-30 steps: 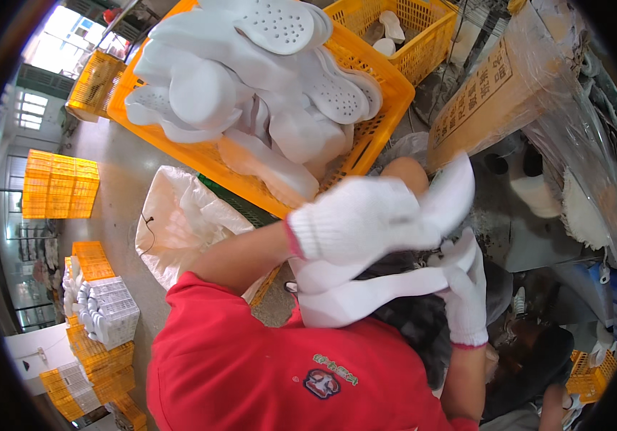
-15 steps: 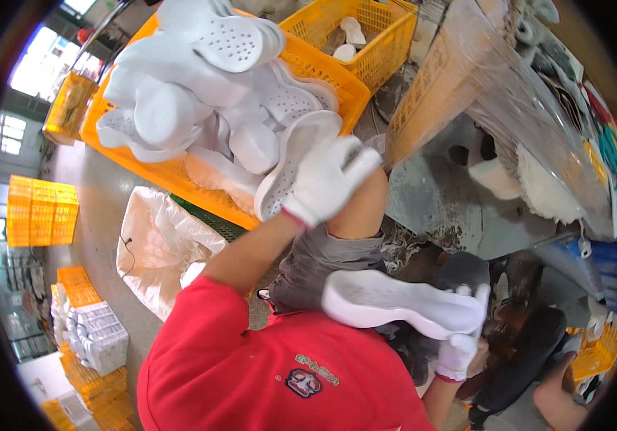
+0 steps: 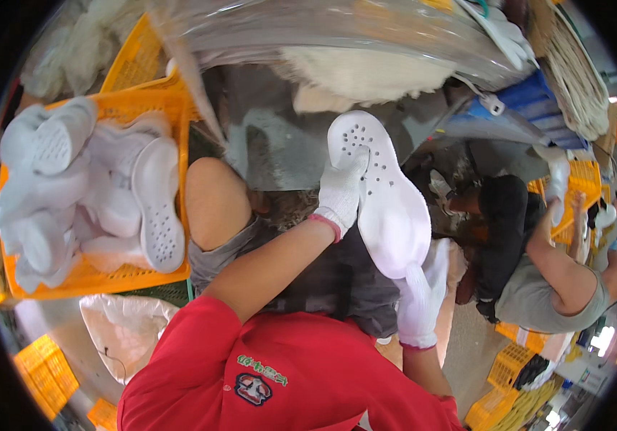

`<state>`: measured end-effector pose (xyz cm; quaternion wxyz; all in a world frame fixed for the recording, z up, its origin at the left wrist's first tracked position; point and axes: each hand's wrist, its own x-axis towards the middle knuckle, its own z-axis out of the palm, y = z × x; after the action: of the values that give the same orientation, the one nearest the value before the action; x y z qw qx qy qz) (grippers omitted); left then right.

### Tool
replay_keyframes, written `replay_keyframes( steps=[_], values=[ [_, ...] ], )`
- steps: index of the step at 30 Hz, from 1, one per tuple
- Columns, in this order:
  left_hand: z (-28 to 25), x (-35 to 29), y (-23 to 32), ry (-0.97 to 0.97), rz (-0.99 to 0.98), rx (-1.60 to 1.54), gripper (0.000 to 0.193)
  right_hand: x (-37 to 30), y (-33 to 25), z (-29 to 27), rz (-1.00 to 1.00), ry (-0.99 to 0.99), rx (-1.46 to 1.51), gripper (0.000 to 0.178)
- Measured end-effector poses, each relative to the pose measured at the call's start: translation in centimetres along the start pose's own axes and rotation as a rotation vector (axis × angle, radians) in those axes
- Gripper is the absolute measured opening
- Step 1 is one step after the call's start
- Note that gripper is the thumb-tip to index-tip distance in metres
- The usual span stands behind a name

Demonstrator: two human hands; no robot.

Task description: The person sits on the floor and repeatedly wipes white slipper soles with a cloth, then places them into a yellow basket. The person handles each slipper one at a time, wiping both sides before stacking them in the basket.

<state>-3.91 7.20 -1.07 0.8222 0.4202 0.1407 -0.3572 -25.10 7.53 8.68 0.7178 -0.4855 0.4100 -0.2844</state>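
Frankly, I judged the work to be partway along: one piece was between my hands, while a large pile sat in a crate, and I could not tell whether those pieces were finished or waiting.

That yellow crate (image 3: pixel 136 100) on my left was the biggest container near me, its slatted walls nearly hidden from inside by a heap of white soles (image 3: pixel 71 176) stacked above the rim in places. Some lay face up with their holes showing; one long sole (image 3: pixel 159 208) leaned along the right-hand wall. Just below the crate lay a pale sack (image 3: pixel 125 323), its mouth slack and its contents hidden from me. Part of another yellow crate (image 3: pixel 136 57) showed beyond the heap, too covered for me to see what it held. More yellow crates (image 3: pixel 509 366) stood at the lower right.

The white sole (image 3: pixel 394 223) I was handling hung in front of me over my lap, tilted, its perforated end uppermost. My left hand (image 3: pixel 343 190), in a white knitted glove, was closed around its side edge, thumb pressed across the holed face. My right hand (image 3: pixel 420 305), gloved too, met the lower end with its thumb, fingers spread upward beside it; whether it gripped, I could not tell.
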Motion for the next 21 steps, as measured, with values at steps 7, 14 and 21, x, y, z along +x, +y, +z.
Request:
replay_keyframes(
  steps=[7,14,21],
  values=[
    [5.3,3.6,-0.7,-0.170,0.226,0.332,0.043,3.6,-3.5,3.7,-0.417,0.090,-0.879,0.057],
    [-0.2,15.2,2.4,-0.395,0.789,1.204,0.051,15.3,-1.8,8.0,-0.598,-0.119,-0.829,0.055],
    [-5.8,9.6,14.0,-0.219,-0.012,1.836,0.099,22.6,-1.6,10.1,-0.355,-0.209,-0.611,0.036]
  ],
)
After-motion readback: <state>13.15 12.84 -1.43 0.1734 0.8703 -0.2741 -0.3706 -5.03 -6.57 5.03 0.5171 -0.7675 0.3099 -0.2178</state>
